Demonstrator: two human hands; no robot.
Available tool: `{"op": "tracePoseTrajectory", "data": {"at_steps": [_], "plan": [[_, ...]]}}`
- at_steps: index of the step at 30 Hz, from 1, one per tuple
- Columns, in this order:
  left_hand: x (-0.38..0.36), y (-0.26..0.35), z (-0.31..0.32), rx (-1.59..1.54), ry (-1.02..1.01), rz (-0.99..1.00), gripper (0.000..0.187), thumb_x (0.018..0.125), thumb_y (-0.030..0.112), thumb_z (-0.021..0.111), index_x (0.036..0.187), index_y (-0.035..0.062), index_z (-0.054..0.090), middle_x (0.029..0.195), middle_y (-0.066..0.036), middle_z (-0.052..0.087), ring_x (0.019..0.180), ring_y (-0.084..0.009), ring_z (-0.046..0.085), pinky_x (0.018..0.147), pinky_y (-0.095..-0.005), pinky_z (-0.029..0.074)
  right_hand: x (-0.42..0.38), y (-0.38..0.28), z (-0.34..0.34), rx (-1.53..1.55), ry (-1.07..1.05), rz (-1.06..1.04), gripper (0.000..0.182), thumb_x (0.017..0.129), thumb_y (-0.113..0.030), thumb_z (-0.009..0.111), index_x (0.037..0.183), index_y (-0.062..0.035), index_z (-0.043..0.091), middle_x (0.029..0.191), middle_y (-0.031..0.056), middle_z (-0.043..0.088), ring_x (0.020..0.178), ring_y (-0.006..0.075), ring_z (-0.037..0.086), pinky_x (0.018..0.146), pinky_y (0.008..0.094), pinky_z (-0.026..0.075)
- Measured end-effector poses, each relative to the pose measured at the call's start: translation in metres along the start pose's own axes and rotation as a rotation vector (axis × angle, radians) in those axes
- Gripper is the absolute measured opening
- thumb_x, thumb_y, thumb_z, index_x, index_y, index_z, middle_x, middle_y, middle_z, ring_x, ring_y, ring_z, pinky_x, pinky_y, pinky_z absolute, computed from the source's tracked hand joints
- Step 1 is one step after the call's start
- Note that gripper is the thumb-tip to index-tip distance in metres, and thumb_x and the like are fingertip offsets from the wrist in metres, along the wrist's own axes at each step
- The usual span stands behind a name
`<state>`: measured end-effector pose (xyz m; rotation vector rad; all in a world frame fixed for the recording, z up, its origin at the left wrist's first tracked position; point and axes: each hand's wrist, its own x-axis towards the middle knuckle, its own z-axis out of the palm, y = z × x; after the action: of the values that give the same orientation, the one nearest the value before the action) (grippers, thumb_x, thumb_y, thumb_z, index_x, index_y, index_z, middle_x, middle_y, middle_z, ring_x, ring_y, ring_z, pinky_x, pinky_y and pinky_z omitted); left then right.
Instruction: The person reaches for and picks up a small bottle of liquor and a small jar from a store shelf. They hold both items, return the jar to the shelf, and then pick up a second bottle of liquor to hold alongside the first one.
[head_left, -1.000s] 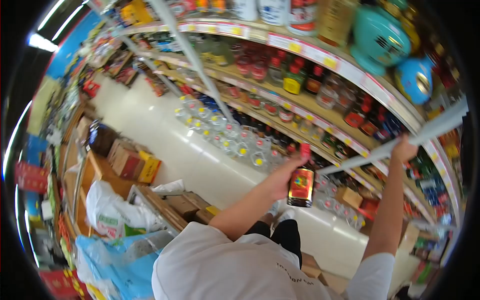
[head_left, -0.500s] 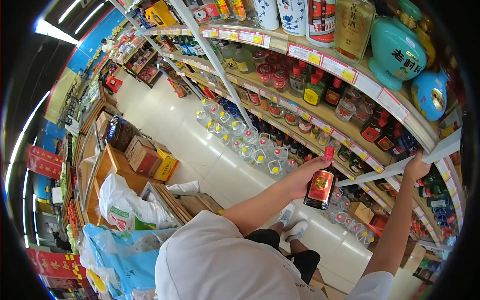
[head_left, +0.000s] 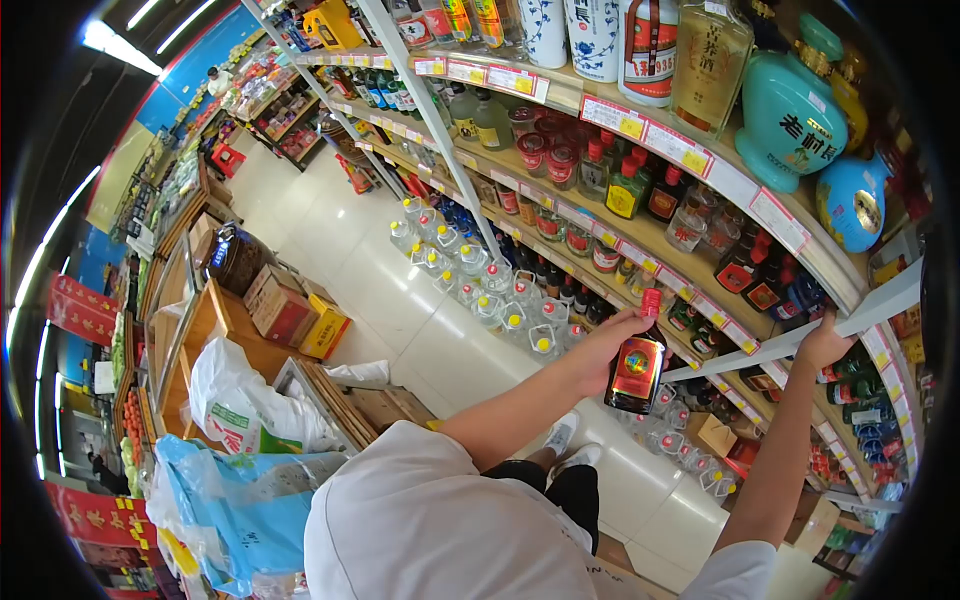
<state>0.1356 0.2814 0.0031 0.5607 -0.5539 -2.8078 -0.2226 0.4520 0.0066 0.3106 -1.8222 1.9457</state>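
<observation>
My left hand (head_left: pixel 612 348) is wrapped round the back of a dark liquor bottle (head_left: pixel 636 372) with a red cap and a red-and-gold label, held nearly upright with the label facing me. Liquor shelves rise just beyond it. Further right, my right hand (head_left: pixel 825 342) grips the white metal shelf post (head_left: pixel 770 352), its fingers partly hidden behind the post. Near that hand, small dark bottles with red labels (head_left: pixel 765 292) stand on the middle shelf.
Large clear jugs (head_left: pixel 490 305) with coloured caps line the floor along the shelf base. On the top shelf are a turquoise ceramic bottle (head_left: pixel 792 115) and a blue one (head_left: pixel 853 205). Cartons (head_left: pixel 278 303), a white bag (head_left: pixel 245 400) and a blue plastic bag (head_left: pixel 250 510) lie to my left.
The view has shifted slightly, and my feet appear a little further left. The bottle's label has turned slightly in my left hand. My right hand stays at the post.
</observation>
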Motion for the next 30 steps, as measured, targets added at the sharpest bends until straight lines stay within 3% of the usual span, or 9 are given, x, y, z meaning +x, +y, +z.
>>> {"op": "tracePoseTrajectory", "data": {"at_steps": [6,11,16,19,21,22,27,28,30], "plan": [[0.013,0.008,0.007,0.081,0.038,-0.031,0.025,0.095,0.023,0.063,0.113,0.0121,0.049,0.099,-0.009,0.063,0.09,-0.0236,0.068,0.074,-0.0399,0.059,0.01,0.024,-0.011,-0.257,-0.093,0.078,0.036,0.085,-0.02,0.07,0.105,0.0074,0.059,0.087,0.0123,0.069,0.068,0.0195,0.067,0.063,0.0318,0.055],[0.013,0.019,0.026,0.203,0.067,-0.009,0.028,0.094,0.026,0.066,0.112,0.0096,0.052,0.094,-0.01,0.066,0.083,-0.0221,0.069,0.069,-0.0381,0.059,0.006,0.022,0.001,-0.05,-0.022,0.051,0.029,0.08,-0.02,0.07,0.088,0.0065,0.064,0.076,0.0113,0.068,0.066,0.0192,0.065,0.062,0.0371,0.051],[0.018,0.01,0.028,0.226,0.068,0.043,0.029,0.094,0.027,0.065,0.115,0.011,0.053,0.092,-0.013,0.068,0.078,-0.0253,0.07,0.066,-0.0396,0.059,0.008,0.025,-0.014,-0.445,-0.029,-0.092,0.027,0.075,-0.019,0.074,0.067,0.0046,0.062,0.062,0.0067,0.062,0.055,0.0165,0.057,0.056,0.0397,0.048],[0.023,0.004,0.027,0.193,0.065,0.016,0.026,0.096,0.028,0.062,0.115,0.0131,0.051,0.091,-0.014,0.068,0.078,-0.0286,0.07,0.065,-0.042,0.059,0.005,0.016,-0.006,-0.356,0.002,-0.199,0.023,0.076,-0.016,0.074,0.076,0.0057,0.064,0.066,0.0084,0.064,0.055,0.0191,0.06,0.054,0.0374,0.049],[0.028,-0.001,0.022,0.182,0.054,0.052,0.024,0.097,0.028,0.06,0.112,0.0126,0.05,0.092,-0.013,0.067,0.078,-0.0282,0.07,0.065,-0.0431,0.059,-0.008,-0.009,0.004,-0.046,-0.014,-0.033,0.022,0.078,-0.011,0.071,0.088,0.0075,0.064,0.071,0.0098,0.066,0.057,0.0193,0.063,0.054,0.0346,0.052],[0.03,-0.002,0.022,0.173,0.077,0.067,0.024,0.097,0.029,0.059,0.112,0.0125,0.049,0.092,-0.012,0.067,0.078,-0.0279,0.07,0.064,-0.0434,0.059,-0.007,-0.009,0.004,-0.039,-0.038,-0.03,0.022,0.08,-0.008,0.068,0.094,0.0078,0.063,0.075,0.0108,0.067,0.06,0.0183,0.064,0.053,0.0328,0.053],[0.059,0.0,-0.005,0.243,0.114,0.217,0.025,0.097,0.029,0.059,0.114,0.0113,0.05,0.089,-0.007,0.063,0.076,-0.0229,0.068,0.063,-0.0446,0.06,-0.004,-0.003,0.0,-0.101,-0.048,-0.052,0.019,0.08,-0.007,0.066,0.092,0.0067,0.062,0.074,0.0108,0.067,0.059,0.0178,0.065,0.054,0.0324,0.054],[0.063,0.002,-0.003,0.273,0.119,0.236,0.026,0.097,0.028,0.059,0.115,0.0113,0.051,0.092,-0.005,0.063,0.076,-0.0205,0.068,0.063,-0.0441,0.06,-0.006,-0.007,0.001,-0.067,-0.04,-0.026,0.019,0.081,-0.007,0.067,0.093,0.0067,0.062,0.075,0.0104,0.067,0.059,0.0171,0.064,0.053,0.0319,0.054],[0.064,0.006,0.005,0.311,0.168,0.25,0.019,0.096,0.024,0.062,0.108,0.0107,0.056,0.091,0.0,0.061,0.078,-0.0128,0.063,0.067,-0.0335,0.055,-0.006,-0.006,0.002,-0.001,-0.045,0.018,0.021,0.081,-0.006,0.069,0.096,0.0065,0.062,0.077,0.0094,0.067,0.058,0.0153,0.064,0.053,0.0307,0.053]]}}
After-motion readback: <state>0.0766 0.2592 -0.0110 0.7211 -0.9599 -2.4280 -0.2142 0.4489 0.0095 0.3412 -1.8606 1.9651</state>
